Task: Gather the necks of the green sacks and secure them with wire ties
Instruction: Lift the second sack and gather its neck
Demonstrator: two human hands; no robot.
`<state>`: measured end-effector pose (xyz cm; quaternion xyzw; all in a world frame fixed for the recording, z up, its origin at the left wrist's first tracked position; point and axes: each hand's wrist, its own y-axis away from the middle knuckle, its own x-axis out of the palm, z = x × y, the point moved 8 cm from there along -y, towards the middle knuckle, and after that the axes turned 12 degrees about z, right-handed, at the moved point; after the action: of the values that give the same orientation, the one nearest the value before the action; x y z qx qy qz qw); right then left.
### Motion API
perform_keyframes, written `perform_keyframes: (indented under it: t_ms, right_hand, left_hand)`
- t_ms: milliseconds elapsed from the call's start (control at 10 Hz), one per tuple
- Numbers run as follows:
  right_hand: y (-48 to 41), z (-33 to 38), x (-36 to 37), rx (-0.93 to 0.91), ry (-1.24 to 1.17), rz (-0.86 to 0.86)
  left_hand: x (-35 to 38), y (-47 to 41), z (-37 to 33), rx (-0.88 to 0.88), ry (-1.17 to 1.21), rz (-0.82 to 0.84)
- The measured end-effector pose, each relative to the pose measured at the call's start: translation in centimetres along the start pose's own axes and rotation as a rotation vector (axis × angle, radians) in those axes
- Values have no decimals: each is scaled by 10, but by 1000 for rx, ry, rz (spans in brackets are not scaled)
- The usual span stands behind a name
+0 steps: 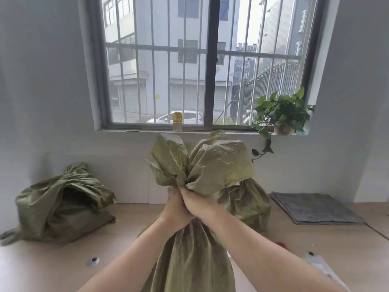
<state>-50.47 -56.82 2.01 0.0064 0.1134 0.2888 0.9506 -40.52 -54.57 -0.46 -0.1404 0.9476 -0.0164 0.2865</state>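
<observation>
A tall green sack (189, 260) stands right in front of me, its neck bunched together and its top fanning out above. My left hand (173, 207) and my right hand (196, 202) are both clenched around that gathered neck, pressed against each other. A second green sack (61, 205) slumps on the floor at the left with its top gathered. A third green sack (246, 203) stands behind the one I hold, to the right, its neck cinched. I see no wire tie in either hand.
A barred window (202, 62) fills the wall ahead, with a yellow-capped bottle (177, 121) and a potted plant (282, 114) on its sill. Folded grey sheets (313, 207) lie at the right. A small red object (281, 245) and white packaging (322, 266) lie on the floor.
</observation>
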Motion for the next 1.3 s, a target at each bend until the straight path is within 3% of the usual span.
perform_keyframes:
  t_ms: [100,400,700,800,900,1000,1100,1300]
  right_hand:
    - [23,14,4,-88,-37,-6]
    - [16,13,22,-109,-169,40]
    - [3,-10,14,-37,-155,-38]
    - [1,-16,-2,-106,4,-90]
    - [7,-23,-2,-131,44,-52]
    - [3,-34,6,-58,175,99]
    - [-10,-58,11,101,248,119]
    - [-14,-72,-4,111,-74,-149]
  left_hand:
    - [-3,22,1,-34,108,-229]
    - [22,50,35,-71,245,-317]
    - [66,39,66,-62,404,-58]
    - [81,38,70,-60,339,28]
    - [88,40,80,-103,240,-18]
    - [89,44,88,-186,234,-90]
    - [91,49,91,-242,257,-111]
    - [93,58,86,-223,139,-103]
